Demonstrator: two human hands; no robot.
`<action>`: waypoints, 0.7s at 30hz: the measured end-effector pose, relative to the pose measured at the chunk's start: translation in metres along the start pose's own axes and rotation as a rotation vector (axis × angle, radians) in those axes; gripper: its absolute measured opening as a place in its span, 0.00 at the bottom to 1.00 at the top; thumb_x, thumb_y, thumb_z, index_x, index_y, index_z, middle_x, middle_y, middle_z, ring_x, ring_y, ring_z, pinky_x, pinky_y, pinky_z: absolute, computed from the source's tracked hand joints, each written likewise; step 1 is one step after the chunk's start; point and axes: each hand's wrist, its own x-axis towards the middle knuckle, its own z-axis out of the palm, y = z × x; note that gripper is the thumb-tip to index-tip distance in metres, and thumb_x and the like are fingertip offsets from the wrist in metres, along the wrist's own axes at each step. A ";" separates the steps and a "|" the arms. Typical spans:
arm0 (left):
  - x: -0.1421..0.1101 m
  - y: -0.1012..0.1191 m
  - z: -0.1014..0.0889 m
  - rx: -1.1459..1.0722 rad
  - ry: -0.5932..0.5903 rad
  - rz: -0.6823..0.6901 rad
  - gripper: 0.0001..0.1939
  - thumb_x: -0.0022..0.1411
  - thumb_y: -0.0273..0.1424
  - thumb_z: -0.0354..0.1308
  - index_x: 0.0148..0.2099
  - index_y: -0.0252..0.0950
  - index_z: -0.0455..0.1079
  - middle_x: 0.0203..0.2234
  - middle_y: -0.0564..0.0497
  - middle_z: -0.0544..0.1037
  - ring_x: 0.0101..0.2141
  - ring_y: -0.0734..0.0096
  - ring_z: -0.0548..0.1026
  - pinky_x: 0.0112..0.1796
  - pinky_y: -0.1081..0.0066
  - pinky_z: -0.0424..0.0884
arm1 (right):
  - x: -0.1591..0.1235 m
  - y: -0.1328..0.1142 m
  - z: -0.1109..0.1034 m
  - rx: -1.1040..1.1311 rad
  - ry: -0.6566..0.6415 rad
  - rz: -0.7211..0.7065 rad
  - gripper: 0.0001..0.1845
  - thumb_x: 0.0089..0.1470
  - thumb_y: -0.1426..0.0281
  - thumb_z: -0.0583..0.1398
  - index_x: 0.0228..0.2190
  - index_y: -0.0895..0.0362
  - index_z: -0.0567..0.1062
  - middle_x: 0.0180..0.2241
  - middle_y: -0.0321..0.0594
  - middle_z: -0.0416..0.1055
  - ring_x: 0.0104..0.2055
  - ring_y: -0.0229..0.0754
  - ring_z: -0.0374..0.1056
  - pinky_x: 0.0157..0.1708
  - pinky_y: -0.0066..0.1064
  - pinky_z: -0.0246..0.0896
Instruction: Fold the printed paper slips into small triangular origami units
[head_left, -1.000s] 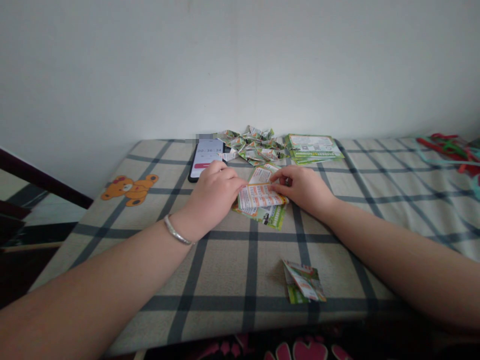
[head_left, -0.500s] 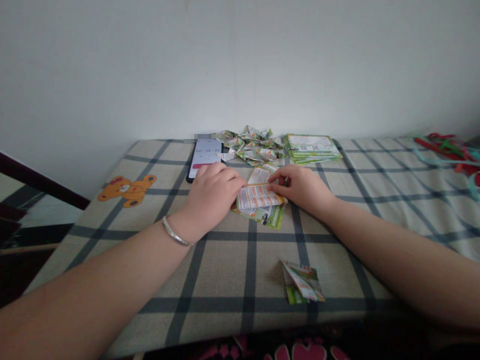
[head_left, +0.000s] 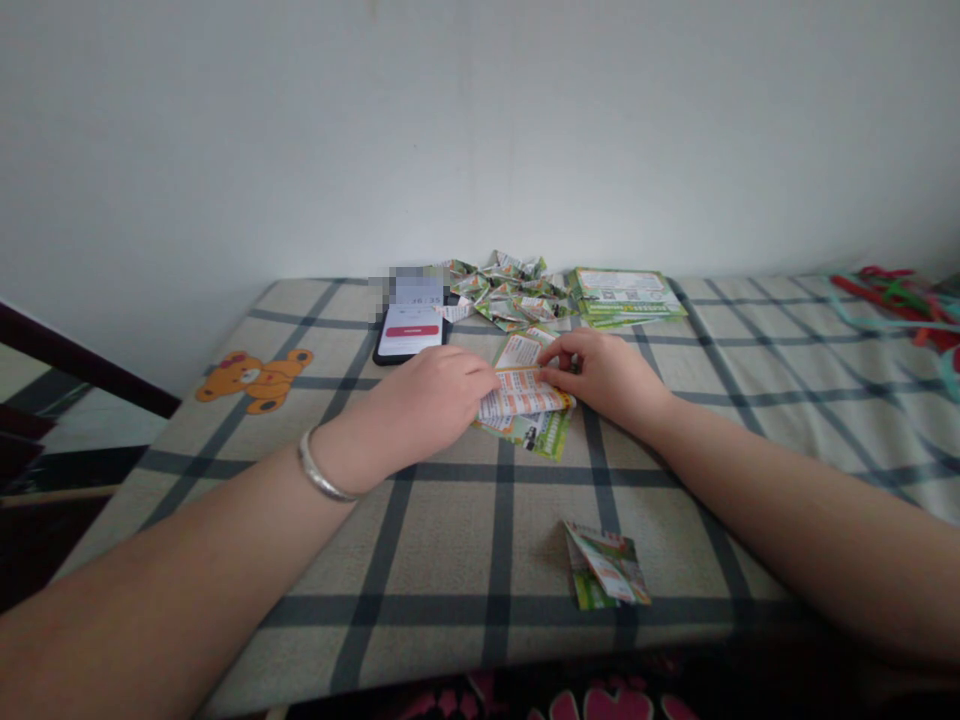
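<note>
A printed paper leaflet (head_left: 517,395), green, white and orange, lies partly folded on the table between my two hands. My left hand (head_left: 431,405), with a silver bangle at the wrist, is closed on the leaflet's left edge; its fingertips are partly hidden. On the right side, my right hand (head_left: 592,370) pinches the paper between thumb and fingers near the fold. A smaller folded piece of the same kind of paper (head_left: 606,567) rests nearer the table's front edge. Beyond my hands sits a heap of folded paper pieces (head_left: 517,295).
A phone (head_left: 409,335) showing a timer lies left of the heap. Right of it is a stack of flat leaflets (head_left: 628,297). Red and green items in a teal-rimmed holder (head_left: 896,305) stand far right. The checked tablecloth (head_left: 442,570) meets the wall behind.
My left hand has shifted slightly down and to the right along the leaflet's left edge, uncovering more of the phone. My right hand stays almost where it was.
</note>
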 end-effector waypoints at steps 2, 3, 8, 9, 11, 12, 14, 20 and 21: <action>-0.001 0.001 -0.005 -0.031 -0.034 0.016 0.17 0.66 0.23 0.46 0.47 0.34 0.75 0.41 0.45 0.79 0.41 0.63 0.75 0.44 0.62 0.72 | 0.000 0.000 0.000 0.000 0.002 0.003 0.08 0.53 0.64 0.63 0.35 0.53 0.80 0.30 0.35 0.72 0.30 0.38 0.64 0.28 0.30 0.52; -0.001 0.002 -0.008 -0.047 -0.055 0.007 0.17 0.66 0.24 0.46 0.48 0.35 0.75 0.42 0.45 0.78 0.42 0.63 0.75 0.46 0.61 0.71 | 0.000 0.000 0.000 0.000 0.005 -0.002 0.08 0.53 0.64 0.63 0.34 0.53 0.80 0.29 0.35 0.72 0.30 0.38 0.64 0.28 0.30 0.53; -0.002 0.008 -0.012 -0.086 -0.108 -0.067 0.15 0.66 0.27 0.47 0.48 0.35 0.75 0.45 0.45 0.76 0.46 0.61 0.73 0.50 0.58 0.70 | 0.001 0.003 0.002 0.012 0.054 -0.050 0.07 0.52 0.65 0.65 0.34 0.53 0.80 0.31 0.37 0.71 0.33 0.38 0.65 0.33 0.30 0.56; -0.002 0.010 -0.012 -0.093 -0.108 -0.064 0.15 0.67 0.27 0.47 0.48 0.33 0.74 0.46 0.44 0.76 0.47 0.61 0.73 0.51 0.58 0.69 | 0.001 0.004 0.002 0.013 0.058 -0.052 0.07 0.52 0.66 0.65 0.34 0.53 0.80 0.32 0.37 0.71 0.33 0.38 0.65 0.33 0.30 0.56; -0.001 0.015 -0.012 -0.099 -0.110 -0.070 0.15 0.67 0.28 0.47 0.48 0.31 0.73 0.46 0.42 0.75 0.48 0.61 0.72 0.52 0.59 0.69 | 0.001 0.004 0.003 0.011 0.061 -0.050 0.07 0.52 0.65 0.65 0.34 0.53 0.80 0.32 0.37 0.71 0.33 0.38 0.65 0.33 0.30 0.56; -0.001 0.016 -0.012 -0.100 -0.122 -0.075 0.15 0.67 0.28 0.47 0.49 0.31 0.73 0.47 0.42 0.75 0.49 0.60 0.72 0.52 0.58 0.69 | 0.001 0.004 0.003 0.009 0.063 -0.049 0.07 0.52 0.65 0.65 0.34 0.53 0.80 0.32 0.37 0.71 0.33 0.38 0.65 0.33 0.30 0.56; -0.002 0.018 -0.014 -0.107 -0.143 -0.073 0.16 0.67 0.29 0.47 0.51 0.32 0.72 0.48 0.42 0.75 0.49 0.60 0.72 0.52 0.58 0.69 | 0.000 0.003 0.002 0.007 0.070 -0.054 0.07 0.53 0.65 0.64 0.34 0.54 0.80 0.31 0.37 0.71 0.33 0.38 0.65 0.32 0.30 0.56; -0.004 0.016 -0.022 -0.151 -0.220 -0.061 0.20 0.65 0.28 0.48 0.57 0.40 0.70 0.54 0.46 0.72 0.52 0.61 0.71 0.54 0.59 0.68 | 0.000 0.003 0.002 0.015 0.058 -0.060 0.08 0.53 0.64 0.64 0.33 0.54 0.80 0.30 0.37 0.72 0.32 0.38 0.65 0.30 0.29 0.55; -0.004 0.016 -0.022 -0.152 -0.232 -0.065 0.21 0.63 0.27 0.49 0.57 0.40 0.70 0.54 0.46 0.71 0.52 0.61 0.71 0.55 0.59 0.67 | 0.000 0.003 0.002 0.013 0.060 -0.055 0.08 0.53 0.63 0.64 0.34 0.53 0.80 0.30 0.37 0.73 0.31 0.38 0.65 0.30 0.29 0.54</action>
